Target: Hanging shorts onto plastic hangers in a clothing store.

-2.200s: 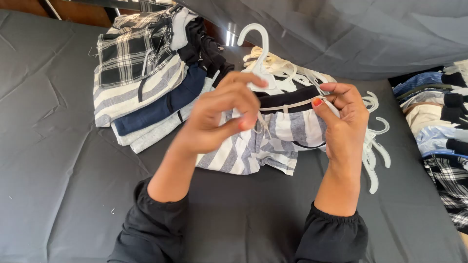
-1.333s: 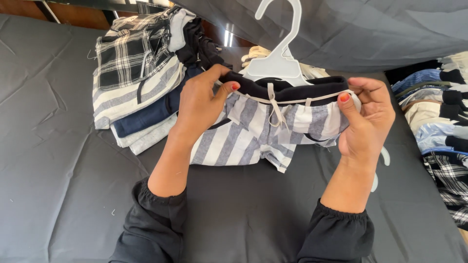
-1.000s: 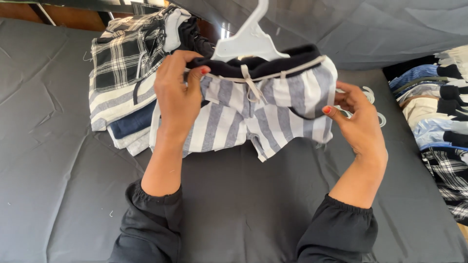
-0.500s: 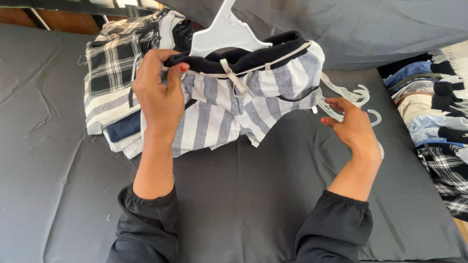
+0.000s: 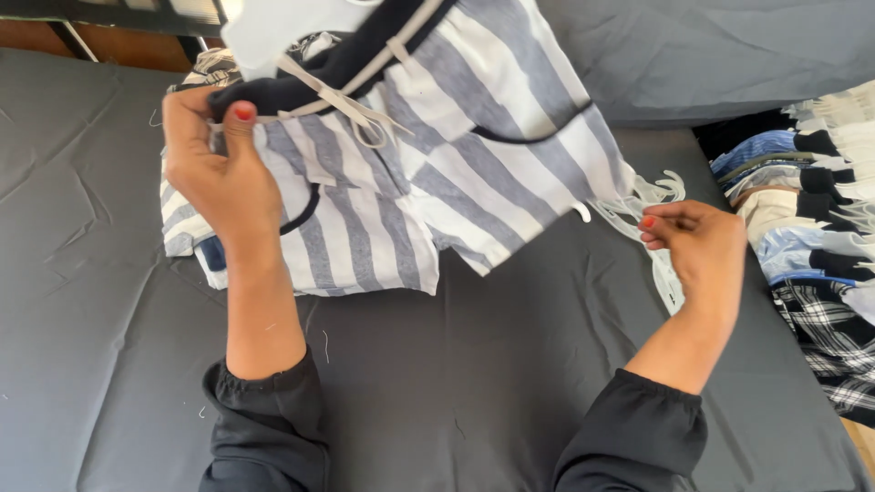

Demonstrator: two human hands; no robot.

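Left hand (image 5: 219,178) clamped on the dark waistband of the striped shorts (image 5: 437,173), lifted on a white hanger (image 5: 292,27) above the grey bed (image 5: 437,383). Right hand (image 5: 702,251) pinches loose hangers (image 5: 652,205) (fingertips together).

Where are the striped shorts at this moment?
In the head view, the striped shorts hang at top centre on a white hanger, held by the left hand above the dark sheet.

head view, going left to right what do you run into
left hand pinching the dark waistband → grey and white striped shorts on a white hanger → right hand at the loose white hangers → stack of folded clothes at the right edge
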